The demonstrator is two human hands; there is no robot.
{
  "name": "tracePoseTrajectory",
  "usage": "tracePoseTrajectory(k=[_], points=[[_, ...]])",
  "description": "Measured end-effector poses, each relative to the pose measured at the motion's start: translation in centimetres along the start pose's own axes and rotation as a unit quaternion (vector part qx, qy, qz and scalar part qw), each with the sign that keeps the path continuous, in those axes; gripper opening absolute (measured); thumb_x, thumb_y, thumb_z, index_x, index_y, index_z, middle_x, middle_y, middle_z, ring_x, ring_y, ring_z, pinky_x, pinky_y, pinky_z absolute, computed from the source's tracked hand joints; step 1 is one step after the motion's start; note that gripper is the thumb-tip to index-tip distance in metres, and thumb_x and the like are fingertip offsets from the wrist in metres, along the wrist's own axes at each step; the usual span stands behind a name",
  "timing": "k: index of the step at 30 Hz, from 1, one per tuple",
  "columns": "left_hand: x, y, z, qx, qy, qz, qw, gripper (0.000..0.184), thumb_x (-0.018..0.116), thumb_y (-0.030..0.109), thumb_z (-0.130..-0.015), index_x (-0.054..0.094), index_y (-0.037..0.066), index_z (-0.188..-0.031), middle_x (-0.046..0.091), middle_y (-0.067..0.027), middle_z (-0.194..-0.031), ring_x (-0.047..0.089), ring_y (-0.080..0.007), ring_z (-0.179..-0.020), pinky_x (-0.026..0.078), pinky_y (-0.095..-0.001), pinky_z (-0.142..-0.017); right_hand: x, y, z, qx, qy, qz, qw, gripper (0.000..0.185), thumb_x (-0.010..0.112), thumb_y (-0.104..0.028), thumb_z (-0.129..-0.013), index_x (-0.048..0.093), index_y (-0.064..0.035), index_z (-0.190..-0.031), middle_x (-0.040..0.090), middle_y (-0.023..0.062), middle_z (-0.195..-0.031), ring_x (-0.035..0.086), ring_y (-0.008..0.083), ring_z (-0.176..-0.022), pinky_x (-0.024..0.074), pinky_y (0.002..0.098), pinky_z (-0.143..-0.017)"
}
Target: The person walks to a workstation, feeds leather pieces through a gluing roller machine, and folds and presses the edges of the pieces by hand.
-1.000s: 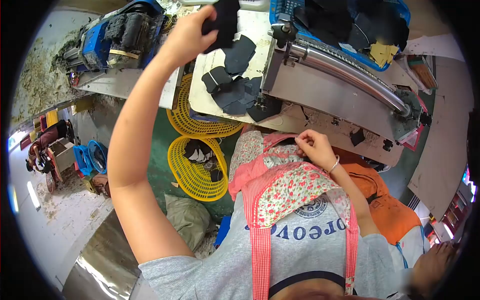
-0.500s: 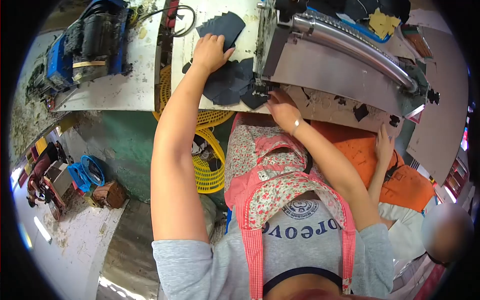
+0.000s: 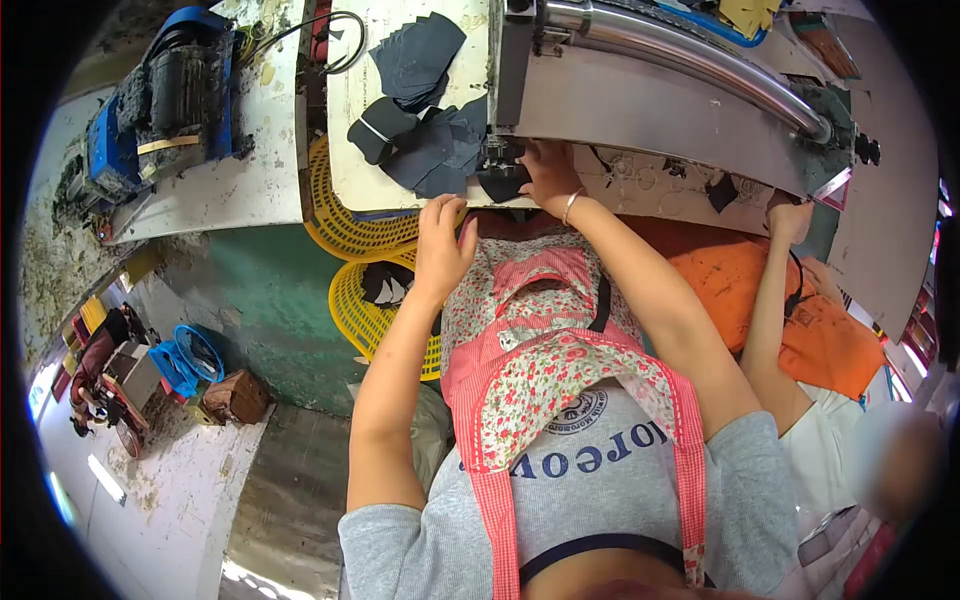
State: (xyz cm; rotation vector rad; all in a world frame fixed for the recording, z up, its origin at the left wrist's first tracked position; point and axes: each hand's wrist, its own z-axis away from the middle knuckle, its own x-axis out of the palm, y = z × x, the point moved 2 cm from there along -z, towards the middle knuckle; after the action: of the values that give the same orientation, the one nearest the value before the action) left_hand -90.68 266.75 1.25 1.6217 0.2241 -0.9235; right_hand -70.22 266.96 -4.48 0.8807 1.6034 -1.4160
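My left hand (image 3: 442, 245) is at the table's front edge, fingers loosely bent, thumb apart, nothing visible in it. My right hand (image 3: 552, 178) reaches to the near left end of the roller machine (image 3: 690, 95), its fingers apart beside a black piece (image 3: 503, 184) under the machine's corner; some fingertips are hidden. Left of that lie loose dark pieces (image 3: 432, 155), a banded black bundle (image 3: 378, 130) and a fanned stack of dark pieces (image 3: 415, 58), all on the white table (image 3: 350, 185).
Yellow baskets (image 3: 322, 205) (image 3: 350, 310) stand below the table's left part. A blue motor unit (image 3: 165, 100) sits on the left bench. At the right a co-worker's hand (image 3: 790, 220) touches the table edge, near orange cloth (image 3: 720, 280). A blue basket (image 3: 715, 22) is behind the roller.
My left hand has gone up to the dark pieces, let go of the black ones it held and come back to the table edge. My right hand has moved from the apron to the machine's corner.
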Motion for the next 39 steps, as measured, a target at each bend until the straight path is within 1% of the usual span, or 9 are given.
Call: tracePoseTrajectory(k=[3,10,13,14,20,25,34,38,39], points=[[0.1,1.3,-1.3,0.023,-0.002,0.006,1.000,0.038,0.066,0.006,-0.072,0.050,-0.003,-0.106,0.049,-0.0206,-0.108,0.046,-0.0372,-0.103,0.039,-0.0421,-0.089,0.1,1.0,0.9,0.064,-0.213,-0.090,0.971,0.047,0.070,-0.008,-0.064,0.052,-0.0105,-0.108,0.059,0.0123,-0.094,0.055,0.0295,-0.098,0.0313,0.0465,-0.093],[1.2,4.2,-4.5,0.027,-0.155,0.053,0.986,0.066,0.076,0.041,-0.066,0.050,-0.004,-0.107,0.056,-0.0203,-0.102,0.054,-0.0319,-0.097,0.043,-0.0390,-0.085,-8.0,0.5,3.7,0.021,-0.246,-0.072,0.966,0.038,0.063,-0.003,-0.067,0.050,-0.0097,-0.102,0.059,0.0074,-0.082,0.056,0.0262,-0.086,0.0345,0.0423,-0.086],[2.2,7.0,-4.5,-0.234,-0.459,0.347,0.784,0.054,0.070,0.027,-0.079,0.047,-0.001,-0.120,0.059,-0.0080,-0.107,0.056,-0.0177,-0.097,0.044,-0.0305,-0.085,-13.9,-1.4,4.6,-0.087,-0.214,-0.091,0.969,0.037,0.062,-0.002,-0.064,0.052,-0.0088,-0.099,0.059,0.0055,-0.079,0.055,0.0224,-0.090,0.0341,0.0443,-0.085],[3.0,7.8,-4.2,-0.181,-0.466,0.350,0.792,0.050,0.068,0.023,-0.081,0.047,0.001,-0.121,0.058,-0.0046,-0.104,0.054,-0.0128,-0.098,0.044,-0.0285,-0.085,-15.4,-2.0,4.7,-0.066,-0.238,-0.138,0.959,0.038,0.065,-0.003,-0.061,0.055,-0.0078,-0.097,0.058,0.0071,-0.089,0.052,0.0239,-0.098,0.0336,0.0457,-0.088],[2.1,14.1,-2.6,-0.262,-0.284,0.451,0.805,0.039,0.050,0.029,-0.092,0.052,-0.001,-0.117,0.059,-0.0044,-0.105,0.054,-0.0091,-0.094,0.044,-0.0246,-0.083,-22.0,-4.8,5.5,0.100,0.186,-0.085,0.974,0.035,0.072,-0.008,-0.064,0.059,-0.0044,-0.096,0.054,0.0093,-0.105,0.046,0.0313,-0.102,0.0387,0.0398,-0.086],[0.2,18.3,-1.6,-0.286,-0.195,0.518,0.782,0.040,0.038,0.033,-0.098,0.054,0.000,-0.113,0.058,-0.0027,-0.105,0.051,-0.0068,-0.092,0.043,-0.0219,-0.081,-24.4,-6.7,6.6,0.081,0.137,-0.214,0.964,0.027,0.072,-0.006,-0.065,0.061,0.0005,-0.089,0.058,0.0116,-0.098,0.054,0.0292,-0.090,0.0457,0.0361,-0.078],[0.6,20.0,-2.7,-0.229,-0.140,0.453,0.850,0.019,0.063,0.013,-0.086,0.065,-0.004,-0.095,0.067,-0.0047,-0.086,0.057,-0.0054,-0.072,0.048,-0.0210,-0.064,-25.4,-4.8,7.5,0.076,0.199,-0.214,0.953,0.015,0.061,0.006,-0.069,0.063,0.0018,-0.083,0.066,0.0107,-0.089,0.063,0.0228,-0.073,0.0506,0.0300,-0.065],[0.3,19.9,-3.1,-0.278,-0.087,0.521,0.803,0.019,0.063,0.009,-0.085,0.064,-0.006,-0.096,0.066,-0.0062,-0.087,0.059,-0.0076,-0.075,0.049,-0.0213,-0.069,-24.5,-0.5,8.9,0.385,0.254,-0.524,0.716,0.011,0.055,0.005,-0.077,0.064,0.0033,-0.083,0.065,0.0041,-0.090,0.052,0.0042,-0.069,0.0436,0.0199,-0.058],[0.5,19.6,-3.2,-0.261,-0.052,0.526,0.808,0.019,0.063,0.009,-0.084,0.064,-0.006,-0.096,0.066,-0.0064,-0.087,0.060,-0.0082,-0.075,0.049,-0.0218,-0.068,-24.4,0.9,8.6,0.317,0.384,-0.518,0.696,0.010,0.055,0.004,-0.078,0.064,0.0030,-0.082,0.065,0.0050,-0.090,0.052,0.0048,-0.068,0.0442,0.0204,-0.059]])
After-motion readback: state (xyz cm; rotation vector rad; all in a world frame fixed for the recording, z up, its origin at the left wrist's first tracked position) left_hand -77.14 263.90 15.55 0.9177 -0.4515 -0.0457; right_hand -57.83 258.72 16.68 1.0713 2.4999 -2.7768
